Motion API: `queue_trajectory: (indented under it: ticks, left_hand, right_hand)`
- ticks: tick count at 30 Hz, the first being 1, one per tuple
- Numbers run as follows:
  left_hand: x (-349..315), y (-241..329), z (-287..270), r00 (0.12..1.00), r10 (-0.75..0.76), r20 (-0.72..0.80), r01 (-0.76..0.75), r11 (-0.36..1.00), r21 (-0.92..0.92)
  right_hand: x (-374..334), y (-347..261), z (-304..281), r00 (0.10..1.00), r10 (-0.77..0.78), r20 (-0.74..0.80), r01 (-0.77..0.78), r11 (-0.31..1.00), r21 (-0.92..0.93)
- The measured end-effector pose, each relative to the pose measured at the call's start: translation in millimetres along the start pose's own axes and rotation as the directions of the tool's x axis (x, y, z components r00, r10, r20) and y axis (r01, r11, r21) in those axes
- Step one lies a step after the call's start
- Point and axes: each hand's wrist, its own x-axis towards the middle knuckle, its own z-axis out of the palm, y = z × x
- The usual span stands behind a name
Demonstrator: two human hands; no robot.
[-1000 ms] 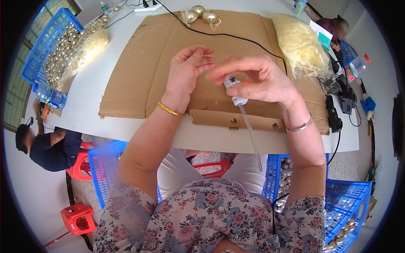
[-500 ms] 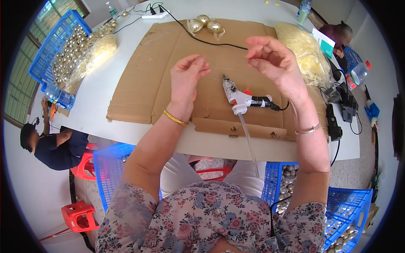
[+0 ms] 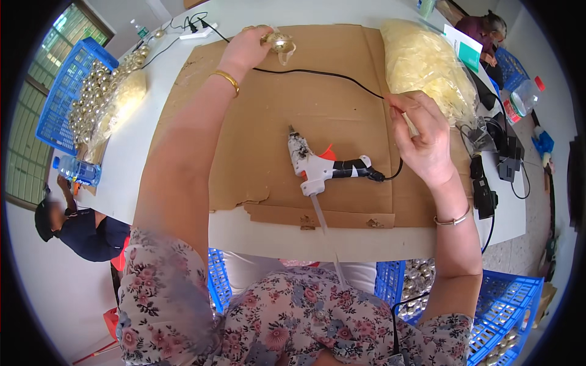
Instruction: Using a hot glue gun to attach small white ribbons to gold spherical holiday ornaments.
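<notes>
My left hand [image 3: 247,49] reaches to the far edge of the brown cardboard [image 3: 256,158]. Its fingers are closed at a shiny gold ball ornament [image 3: 280,41] with a clear loop; the hand partly hides the balls there. My right hand [image 3: 424,134] is raised over the cardboard's right side, fingers curled into a pinch. A pale sliver shows between them, too small to name. Between my arms lies a white glue gun [image 3: 314,165] with a red trigger, black tape on its handle and a clear glue stick [image 3: 323,222] sticking out behind.
A bag of pale yellow pieces [image 3: 424,67] stands at the right. Gold balls spill from a tipped blue crate [image 3: 55,116] at the left, beside a bottle [image 3: 79,171]. A black cord [image 3: 317,71] crosses the cardboard. Adapters [image 3: 482,189] lie at the right edge. Two people sit nearby.
My left hand has moved from above the cardboard's middle out to the gold balls at the far edge. My right hand has dropped lower and its fingers have curled in. The view has shifted.
</notes>
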Motion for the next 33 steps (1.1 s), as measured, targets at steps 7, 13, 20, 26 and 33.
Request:
queue_trajectory:
  ticks: [7,13,20,26,33]
  left_hand:
    - [33,25,29,0.986,-0.146,0.084,0.120,0.959,0.256]
    - [27,25,28,0.999,-0.044,-0.008,0.044,0.923,0.383]
    - [-12,40,-19,0.993,-0.115,0.034,0.112,0.783,-0.612]
    - [-90,73,-39,0.979,-0.152,0.133,0.141,0.044,-0.989]
    - [-151,92,-36,0.967,-0.193,0.168,0.094,-0.341,-0.935]
  right_hand:
    - [-4,6,5,0.983,-0.177,0.046,0.181,0.980,-0.078]
    - [-3,7,5,0.988,-0.148,0.055,0.152,0.985,-0.087]
    - [-8,3,7,0.983,-0.178,0.055,0.182,0.978,-0.100]
    - [-3,-7,4,0.975,-0.212,0.062,0.219,0.963,-0.158]
    - [21,-56,6,0.948,-0.311,-0.063,0.298,0.941,-0.160]
